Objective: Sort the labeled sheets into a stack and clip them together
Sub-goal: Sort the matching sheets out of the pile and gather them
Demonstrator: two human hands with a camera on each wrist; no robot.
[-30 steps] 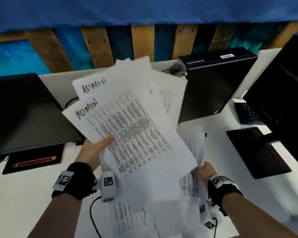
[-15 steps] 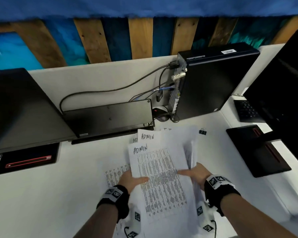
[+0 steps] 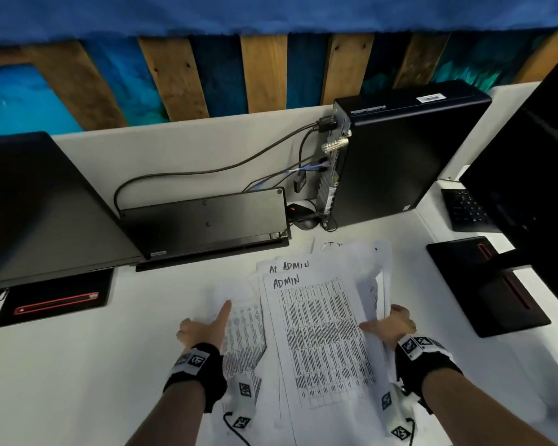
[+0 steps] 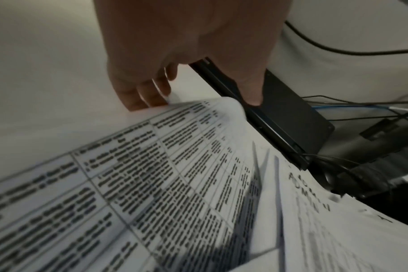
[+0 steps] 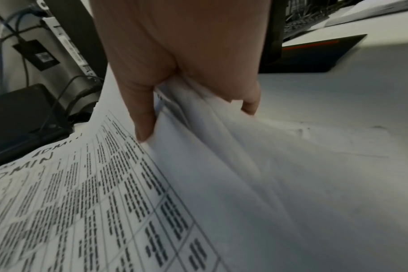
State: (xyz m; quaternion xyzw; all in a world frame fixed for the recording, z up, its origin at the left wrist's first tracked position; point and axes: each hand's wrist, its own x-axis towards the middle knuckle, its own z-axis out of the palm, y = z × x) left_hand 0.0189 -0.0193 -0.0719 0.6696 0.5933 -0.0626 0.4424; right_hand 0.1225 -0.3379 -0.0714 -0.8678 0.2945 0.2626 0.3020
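A stack of printed sheets (image 3: 319,333) headed "ADMIN" lies on the white desk (image 3: 78,365) in front of me, its edges uneven. My right hand (image 3: 388,326) grips the stack's right edge (image 5: 198,147), thumb on top and fingers underneath, so that side lifts and curls. My left hand (image 3: 203,329) is off the stack, at its left. The thumb is stretched out, and the fingertips (image 4: 149,101) touch the corner of a loose printed sheet (image 3: 245,336) lying there. More sheets (image 3: 342,247) poke out behind the stack.
A dark monitor (image 3: 45,204) stands at the left over its base (image 3: 55,300). A black keyboard (image 3: 207,220) leans against the back wall, with a mouse (image 3: 303,220), cables and a black PC tower (image 3: 400,156) beside it. A second monitor (image 3: 529,188) and base (image 3: 487,284) stand at the right.
The sheets, held up in the air a second ago, have come down onto the desk. My left hand has let go of the stack and moved left to the loose sheet.
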